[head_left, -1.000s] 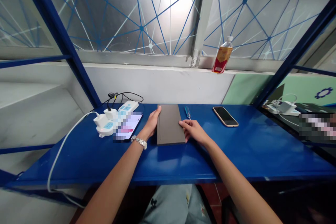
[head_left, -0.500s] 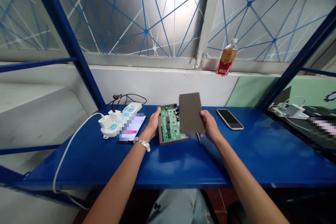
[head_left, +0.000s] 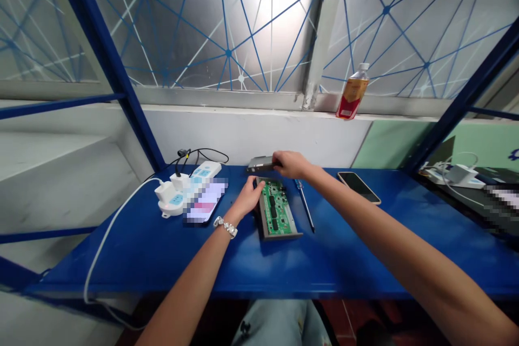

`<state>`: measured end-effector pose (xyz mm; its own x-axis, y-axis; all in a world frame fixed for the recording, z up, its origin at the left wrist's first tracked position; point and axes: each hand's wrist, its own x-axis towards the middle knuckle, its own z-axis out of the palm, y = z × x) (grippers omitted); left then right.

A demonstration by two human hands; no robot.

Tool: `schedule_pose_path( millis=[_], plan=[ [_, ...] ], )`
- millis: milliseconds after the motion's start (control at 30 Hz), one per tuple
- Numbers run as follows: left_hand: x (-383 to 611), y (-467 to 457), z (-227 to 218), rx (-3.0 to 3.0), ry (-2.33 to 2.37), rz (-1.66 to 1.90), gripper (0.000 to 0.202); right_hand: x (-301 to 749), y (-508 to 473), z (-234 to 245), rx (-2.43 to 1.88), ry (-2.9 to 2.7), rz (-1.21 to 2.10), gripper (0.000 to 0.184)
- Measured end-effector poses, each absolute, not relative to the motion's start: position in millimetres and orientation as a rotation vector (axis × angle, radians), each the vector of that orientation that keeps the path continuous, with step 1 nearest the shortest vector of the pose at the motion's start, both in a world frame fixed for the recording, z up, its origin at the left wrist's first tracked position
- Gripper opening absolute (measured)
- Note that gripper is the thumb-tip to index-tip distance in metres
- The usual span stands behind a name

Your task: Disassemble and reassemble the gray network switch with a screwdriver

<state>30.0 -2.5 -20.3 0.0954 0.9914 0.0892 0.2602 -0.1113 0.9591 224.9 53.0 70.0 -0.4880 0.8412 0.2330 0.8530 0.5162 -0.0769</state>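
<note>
My left hand [head_left: 247, 197] grips the upper left edge of an open device housing, with a green circuit board [head_left: 277, 205] showing inside it. Farther back, near the wall, my right hand [head_left: 292, 164] is closed on a grey metal cover [head_left: 260, 162], which is tilted almost flat behind the housing. A screwdriver [head_left: 305, 205] with a blue handle end lies on the blue table [head_left: 259, 275], just right of the board; my right wrist passes close to its handle.
On the left are a white power strip [head_left: 206, 169] with plugs and a phone [head_left: 206, 201] with a lit screen. A dark-screened phone [head_left: 359, 187] lies to the right under my forearm. A drink bottle [head_left: 352, 92] stands on the window ledge.
My right hand has carried the cover away from over the board to the back, turning it flatter. My left hand and the housing have come slightly right and nearer. The screwdriver is now uncovered.
</note>
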Motion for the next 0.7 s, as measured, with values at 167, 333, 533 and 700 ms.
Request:
schedule_pose_path(
  millis=[167, 333, 533, 700],
  plan=[
    [23.2, -6.7, -11.2, 1.829, 1.507, 0.734, 0.036, 213.4, 66.2, 20.1, -1.447, -2.504, 0.152, 0.021],
    [23.8, -8.3, -7.8, 2.084, 1.714, 0.537, 0.026, 216.0, 71.5, -8.1, -1.454, -2.417, 0.329, 0.016],
    [29.0, -15.3, -1.7, 2.185, 1.785, 0.481, 0.030, 246.0, 64.4, 3.0, -1.654, -2.094, 0.248, 0.029],
    [28.2, -16.3, -3.4, 2.214, 1.816, 0.486, 0.027, 276.6, 55.8, 10.9, -2.134, -1.849, 0.304, 0.051]
  ],
)
